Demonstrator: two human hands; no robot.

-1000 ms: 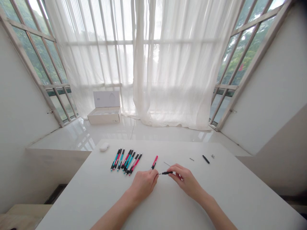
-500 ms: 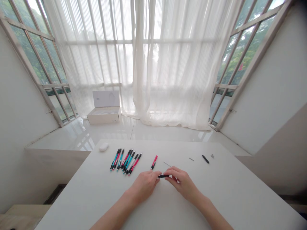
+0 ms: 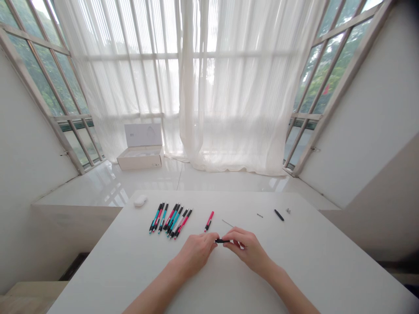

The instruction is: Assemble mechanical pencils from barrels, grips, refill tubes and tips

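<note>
Between my two hands, low over the white table, is a short black pen part [image 3: 222, 240]. My left hand [image 3: 199, 250] pinches its left end, with the fingers hiding that end. The fingertips of my right hand [image 3: 245, 245] close on its right end. Just beyond the left fingers lies a pink pen barrel [image 3: 209, 221] with a black clip end. A thin grey refill [image 3: 227, 223] lies beyond the right fingers, its near end partly behind them.
Several pink, teal and black pens [image 3: 170, 220] lie side by side on the left of the table [image 3: 321, 261]. To the right are a small spring [image 3: 259, 215], a black grip [image 3: 279, 215] and small grey tips [image 3: 288, 211]. A white case [image 3: 140, 201] sits at the back left; an open box [image 3: 140, 158] stands on the sill.
Both hands keep the black part in almost the same place, with only slight finger movement. The whole view has shifted a little; the things on the table lie as before.
</note>
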